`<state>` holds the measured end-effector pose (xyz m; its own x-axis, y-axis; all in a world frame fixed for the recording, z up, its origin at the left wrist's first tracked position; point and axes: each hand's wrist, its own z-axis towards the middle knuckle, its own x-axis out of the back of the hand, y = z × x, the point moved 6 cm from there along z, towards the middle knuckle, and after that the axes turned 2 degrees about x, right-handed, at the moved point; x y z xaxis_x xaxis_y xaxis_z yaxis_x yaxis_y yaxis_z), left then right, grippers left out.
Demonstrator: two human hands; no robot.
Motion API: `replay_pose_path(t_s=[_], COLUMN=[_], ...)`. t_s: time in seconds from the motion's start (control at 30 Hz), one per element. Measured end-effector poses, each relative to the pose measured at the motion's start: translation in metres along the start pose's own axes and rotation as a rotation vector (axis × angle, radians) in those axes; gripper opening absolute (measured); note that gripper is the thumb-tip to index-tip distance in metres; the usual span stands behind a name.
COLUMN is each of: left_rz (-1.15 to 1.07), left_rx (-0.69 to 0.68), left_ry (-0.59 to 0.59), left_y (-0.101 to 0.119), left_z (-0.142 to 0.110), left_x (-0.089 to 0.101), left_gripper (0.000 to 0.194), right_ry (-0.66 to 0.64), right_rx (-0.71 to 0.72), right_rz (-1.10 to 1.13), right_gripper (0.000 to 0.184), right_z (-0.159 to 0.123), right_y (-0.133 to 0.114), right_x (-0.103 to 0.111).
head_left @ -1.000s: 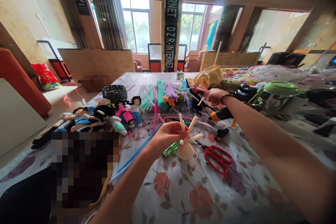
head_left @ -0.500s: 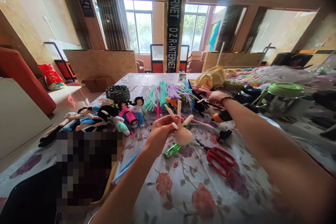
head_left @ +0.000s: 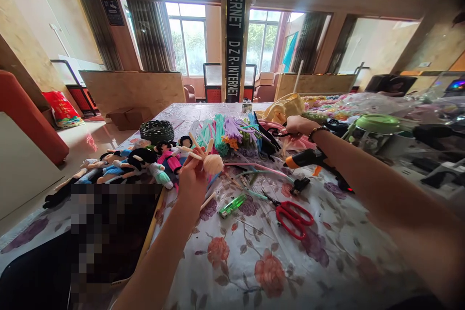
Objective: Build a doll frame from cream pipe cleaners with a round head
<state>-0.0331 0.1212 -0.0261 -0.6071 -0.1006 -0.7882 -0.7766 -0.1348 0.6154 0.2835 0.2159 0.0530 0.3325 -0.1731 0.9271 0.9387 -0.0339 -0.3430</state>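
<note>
My left hand [head_left: 193, 174] is closed around a cream pipe-cleaner doll piece [head_left: 213, 164]. It has a round fuzzy ball at one end and several straight stems sticking up. Farther right, my right hand [head_left: 298, 127] reaches over the pipe cleaners with its fingers pinched on a black pipe cleaner [head_left: 278, 133]; the fingertips are partly hidden. Beside that hand lie a pink bundle [head_left: 304, 142] and the mint pipe cleaners [head_left: 220, 128]. Below my right forearm rests a black and orange glue gun [head_left: 304, 158]. Red-handled scissors [head_left: 295, 218] and a green lighter [head_left: 232, 206] lie between my arms.
Several finished dolls [head_left: 140, 160] are heaped at the left, near a dark coiled bundle [head_left: 157, 131]. A black clip [head_left: 301, 185] lies above the scissors. A yellow bag [head_left: 286, 106] and a green-topped container [head_left: 376, 123] stand at the back right. The tablecloth [head_left: 250, 252] is floral.
My left hand has moved left, carrying the doll piece away from above the lighter toward the dolls. My right hand stays at the pipe cleaners. The view has shifted slightly right.
</note>
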Motion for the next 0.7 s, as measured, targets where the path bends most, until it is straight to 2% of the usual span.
replay_pose_path(t_s=[0.17, 0.27, 0.4, 0.53, 0.7], left_rz=[-0.023, -0.049, -0.115, -0.142, -0.105], left_rx=[-0.021, 0.002, -0.030, -0.055, -0.015], left_ry=[0.035, 0.077, 0.147, 0.149, 0.124], left_y=[0.004, 0.006, 0.020, 0.032, 0.024], left_z=[0.003, 0.003, 0.002, 0.001, 0.004], left_x=[0.003, 0.003, 0.001, -0.002, -0.002], left_gripper=[0.020, 0.022, 0.027, 0.030, 0.033], right_ry=[-0.338, -0.405, -0.319, -0.189, 0.049], right_rx=[-0.201, -0.211, -0.130, -0.032, 0.037], right_rz=[-0.058, -0.060, -0.028, -0.013, -0.158], right_gripper=[0.029, 0.023, 0.015, 0.008, 0.018], right_z=[-0.008, -0.014, -0.020, -0.027, -0.049], right_y=[0.014, 0.015, 0.005, -0.008, -0.018], right_x=[-0.017, -0.016, -0.001, 0.022, 0.045])
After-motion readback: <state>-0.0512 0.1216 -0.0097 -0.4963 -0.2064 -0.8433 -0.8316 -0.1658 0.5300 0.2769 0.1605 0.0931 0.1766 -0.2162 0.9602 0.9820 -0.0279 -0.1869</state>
